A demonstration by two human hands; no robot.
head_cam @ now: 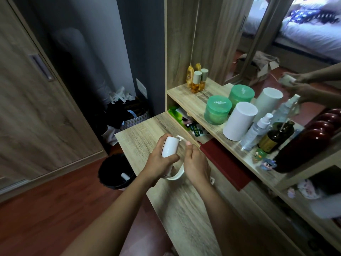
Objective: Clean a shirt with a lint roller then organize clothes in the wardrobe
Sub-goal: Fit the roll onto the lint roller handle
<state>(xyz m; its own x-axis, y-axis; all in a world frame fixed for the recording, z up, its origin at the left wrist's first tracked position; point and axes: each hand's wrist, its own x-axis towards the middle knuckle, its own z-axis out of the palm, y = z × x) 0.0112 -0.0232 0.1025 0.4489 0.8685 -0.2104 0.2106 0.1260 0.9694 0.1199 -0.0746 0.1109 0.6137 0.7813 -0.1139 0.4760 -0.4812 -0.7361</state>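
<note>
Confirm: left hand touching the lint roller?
Touching. The head view shows the left hand wrapped around the white lint roller, fingers closed on its barrel above the desk.

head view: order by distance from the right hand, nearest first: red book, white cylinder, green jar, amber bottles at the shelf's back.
From the right hand:
1. red book, right beside it on the desk edge under the shelf.
2. white cylinder, on the shelf, up and right.
3. green jar, just behind the cylinder to its left.
4. amber bottles, far back of the shelf by the mirror.
</note>
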